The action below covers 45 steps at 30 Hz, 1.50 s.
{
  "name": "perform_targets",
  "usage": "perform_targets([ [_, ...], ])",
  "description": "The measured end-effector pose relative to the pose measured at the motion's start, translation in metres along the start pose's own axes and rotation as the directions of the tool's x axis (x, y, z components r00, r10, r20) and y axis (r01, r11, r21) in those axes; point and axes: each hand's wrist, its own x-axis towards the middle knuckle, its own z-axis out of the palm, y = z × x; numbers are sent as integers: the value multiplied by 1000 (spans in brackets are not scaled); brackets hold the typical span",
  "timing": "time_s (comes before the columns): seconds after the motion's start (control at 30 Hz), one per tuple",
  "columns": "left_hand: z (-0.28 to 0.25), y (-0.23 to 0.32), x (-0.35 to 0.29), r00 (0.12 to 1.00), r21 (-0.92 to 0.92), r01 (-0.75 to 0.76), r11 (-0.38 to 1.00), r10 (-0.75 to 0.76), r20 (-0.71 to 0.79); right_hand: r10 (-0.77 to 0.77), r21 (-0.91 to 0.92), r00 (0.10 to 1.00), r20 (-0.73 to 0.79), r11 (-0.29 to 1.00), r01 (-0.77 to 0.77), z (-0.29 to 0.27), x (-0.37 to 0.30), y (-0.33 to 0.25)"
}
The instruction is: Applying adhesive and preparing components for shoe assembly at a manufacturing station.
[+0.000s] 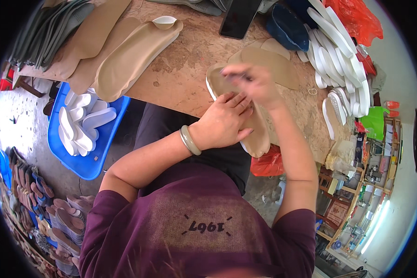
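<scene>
A tan shoe insole (pixel 258 132) with a white edge lies across the near edge of the wooden table. My left hand (pixel 224 116) rests flat on its middle, fingers stretched out. Just above the insole's far half is my right hand (pixel 257 85), bent at the fingers and smeared by motion. Something dark shows at its fingertips, too blurred to make out. Another tan insole (pixel 134 60), with a white pad (pixel 164 20) at its far end, lies to the left on the table.
Stacked dark sheets (pixel 51 32) and flat tan pieces (pixel 97 34) lie at far left. White soles (pixel 336 55) are piled at right near a dark blue bowl (pixel 287 28). A black phone (pixel 240 18) lies at the back. A blue bin (pixel 102 160) at left holds white pads.
</scene>
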Motion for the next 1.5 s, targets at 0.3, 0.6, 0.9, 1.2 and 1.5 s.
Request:
perform_targets([
  [0.3,-5,4,2,994,48,-28,998,23,102,-267,-227,958,-104,944,238,28,18,30],
  [0.6,-50,-15,8,979,47,-152,987,144,147,473,772,796,-377,636,-13,-78,-35,29],
  [0.9,-66,-27,4,955,234,-294,927,273,117,639,575,639,-427,738,-353,-149,-170,29],
  [1.2,-54,34,15,932,-190,133,973,-57,359,449,-233,623,-641,660,-715,-173,-200,88],
  [1.5,35,-46,150,932,-164,246,955,-186,312,566,71,733,-377,807,-587,-96,-108,57],
])
